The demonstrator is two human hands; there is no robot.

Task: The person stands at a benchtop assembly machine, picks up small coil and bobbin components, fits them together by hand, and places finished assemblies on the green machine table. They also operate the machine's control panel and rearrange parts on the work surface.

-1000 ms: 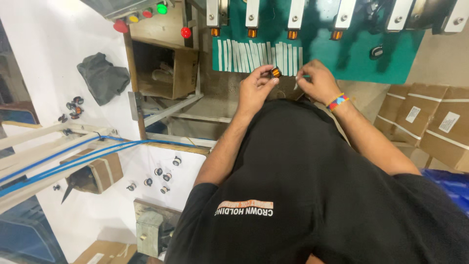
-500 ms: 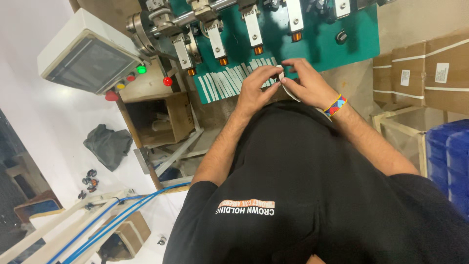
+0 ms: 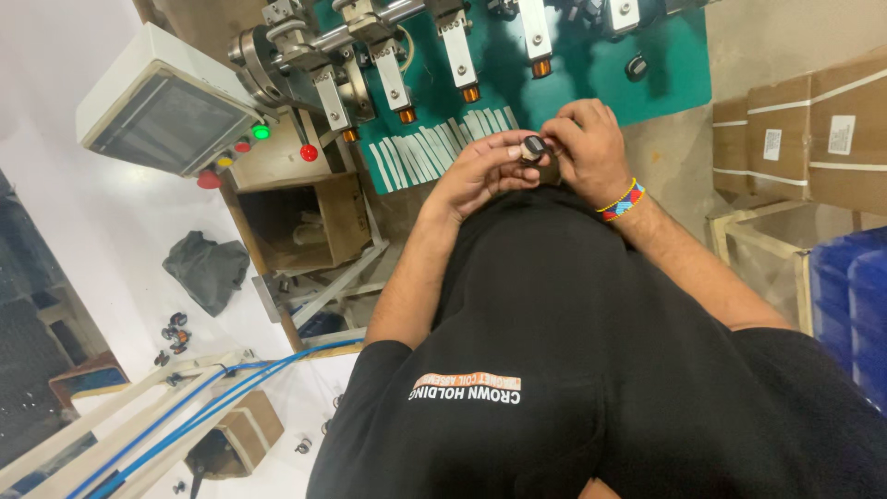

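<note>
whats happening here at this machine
A person in a black shirt holds a small dark round part between both hands, the left hand and the right hand, just in front of a green machine bed. White strips lie in a row there, under clamps with orange tips.

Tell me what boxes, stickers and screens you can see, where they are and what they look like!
Screen: upper left, dark grey rectangle in a white housing, coloured round buttons beside it.
Cardboard boxes: upper right, brown, wrapped with white straps.
Labels: small white rectangles on those boxes.
Open box: below the screen, brown cardboard, open side showing.
Blue crates: right edge, stacked plastic.
Small box: bottom left, brown cardboard.
</note>
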